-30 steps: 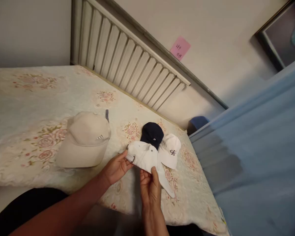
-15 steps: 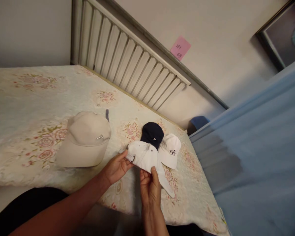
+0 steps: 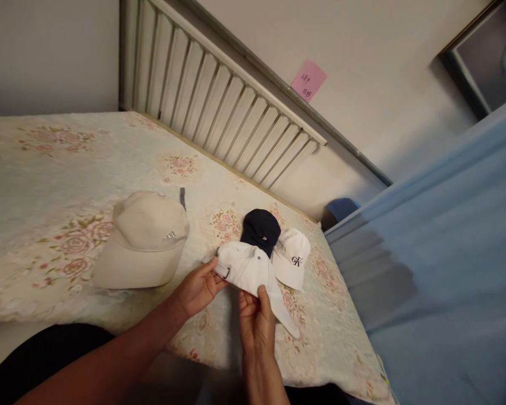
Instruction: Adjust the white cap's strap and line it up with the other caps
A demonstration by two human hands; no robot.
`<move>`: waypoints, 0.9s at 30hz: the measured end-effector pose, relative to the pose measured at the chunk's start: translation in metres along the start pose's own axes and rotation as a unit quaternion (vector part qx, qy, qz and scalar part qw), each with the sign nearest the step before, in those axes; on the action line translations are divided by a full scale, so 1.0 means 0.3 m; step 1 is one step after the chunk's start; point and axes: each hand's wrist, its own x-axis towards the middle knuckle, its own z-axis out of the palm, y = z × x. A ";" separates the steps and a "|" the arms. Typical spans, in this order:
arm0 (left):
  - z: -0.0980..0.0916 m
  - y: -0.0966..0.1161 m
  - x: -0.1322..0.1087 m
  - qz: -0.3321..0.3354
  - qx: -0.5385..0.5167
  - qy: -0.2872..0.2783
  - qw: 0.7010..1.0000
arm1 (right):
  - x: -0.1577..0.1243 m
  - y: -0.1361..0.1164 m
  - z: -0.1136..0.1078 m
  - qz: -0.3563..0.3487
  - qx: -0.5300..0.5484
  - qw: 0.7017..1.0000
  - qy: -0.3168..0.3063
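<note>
Between both hands is a white baseball cap, its brim pointing to the lower right and its back strap with a metal buckle at the left. My left hand pinches the strap end between thumb and fingers. Lower down, my right hand grips the cap's bottom edge, thumb on the outside. Just behind the held cap lies a dark navy cap, partly covered by it in view. Beside that sits a second white cap with black "CK" lettering. A larger beige cap with a small striped logo rests to the left.
The caps lie on a bed or table with a floral cover. A white radiator runs along the wall behind it. Blue curtain hangs at the right, near a blue object. A pink note is on the wall.
Almost nothing differs. Both hands keep hold of the white cap in the same place, and the view has shifted very slightly.
</note>
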 end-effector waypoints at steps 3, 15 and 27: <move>0.002 0.000 0.000 -0.001 -0.002 0.002 1.000 | 0.001 0.002 0.000 -0.004 -0.007 1.000 -0.002; 0.002 -0.003 -0.005 -0.009 -0.009 -0.009 1.000 | 0.002 0.005 0.027 0.025 0.030 0.999 -0.037; 0.004 0.000 -0.003 0.018 0.015 0.012 1.000 | 0.026 -0.017 0.054 0.010 0.051 0.998 -0.030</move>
